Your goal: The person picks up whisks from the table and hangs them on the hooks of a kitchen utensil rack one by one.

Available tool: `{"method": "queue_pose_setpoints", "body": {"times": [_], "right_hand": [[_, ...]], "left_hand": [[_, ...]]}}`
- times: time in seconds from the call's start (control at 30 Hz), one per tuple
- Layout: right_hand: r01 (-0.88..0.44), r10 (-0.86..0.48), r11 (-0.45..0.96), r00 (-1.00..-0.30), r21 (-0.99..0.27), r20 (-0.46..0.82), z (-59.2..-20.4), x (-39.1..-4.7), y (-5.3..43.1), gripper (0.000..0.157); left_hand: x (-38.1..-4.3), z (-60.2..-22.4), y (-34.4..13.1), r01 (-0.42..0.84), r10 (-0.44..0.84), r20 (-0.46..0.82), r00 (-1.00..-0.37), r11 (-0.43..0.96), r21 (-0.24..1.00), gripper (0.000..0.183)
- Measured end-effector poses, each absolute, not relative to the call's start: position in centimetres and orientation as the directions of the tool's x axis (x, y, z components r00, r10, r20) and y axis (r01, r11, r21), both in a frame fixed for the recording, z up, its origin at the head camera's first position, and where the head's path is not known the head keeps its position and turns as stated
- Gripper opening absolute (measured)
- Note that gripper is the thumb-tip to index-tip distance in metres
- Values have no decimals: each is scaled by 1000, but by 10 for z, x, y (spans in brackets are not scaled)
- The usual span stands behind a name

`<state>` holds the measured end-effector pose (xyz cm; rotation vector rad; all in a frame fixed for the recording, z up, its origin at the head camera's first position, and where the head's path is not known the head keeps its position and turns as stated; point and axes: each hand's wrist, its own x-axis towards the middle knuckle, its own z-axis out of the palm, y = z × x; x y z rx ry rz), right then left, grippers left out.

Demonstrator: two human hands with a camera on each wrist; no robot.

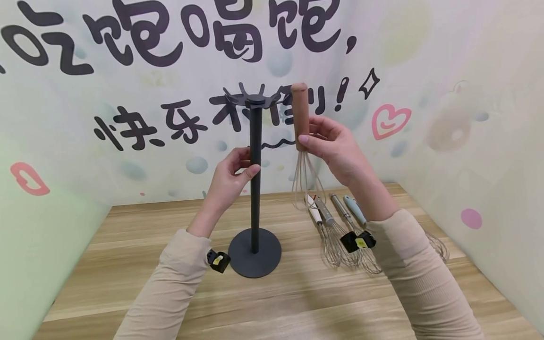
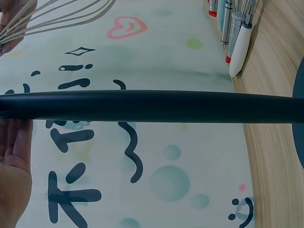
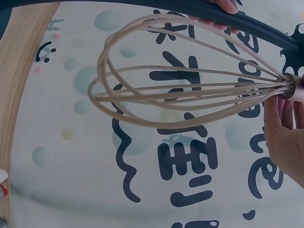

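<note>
A black stand (image 1: pixel 255 203) with a round base and a ring of hooks (image 1: pixel 256 99) on top stands upright. My left hand (image 1: pixel 231 174) grips its pole about midway up, thumb in front. To the right of the pole, my right hand (image 1: pixel 335 146) pinches a whisk (image 1: pixel 301 113) by the lower part of its wooden handle. The whisk is upright, handle end up beside the hooks, with its pale wires (image 3: pixel 190 90) hanging down. Whether its top touches a hook cannot be told. In the left wrist view, the dark pole (image 2: pixel 156 106) crosses the frame.
On the wooden table (image 1: pixel 170 283), several whisks lie at the back right, among them one with a white handle (image 1: pixel 313 208) and one with a light blue handle (image 1: pixel 354 210). More wire loops (image 1: pixel 437 246) show beyond my right sleeve. A printed wall (image 1: pixel 191 165) stands close behind.
</note>
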<state>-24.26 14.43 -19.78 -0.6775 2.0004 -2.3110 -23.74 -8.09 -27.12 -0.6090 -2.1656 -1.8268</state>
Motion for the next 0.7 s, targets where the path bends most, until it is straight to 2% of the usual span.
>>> {"method": "queue_pose_setpoints", "body": {"times": [0.7], "right_hand": [[-294,-282,-185,-898,-938,338,-199,-243,140,40]], "left_hand": [[-238,-270,-80,466,153,446,-882,146,873,38]]}}
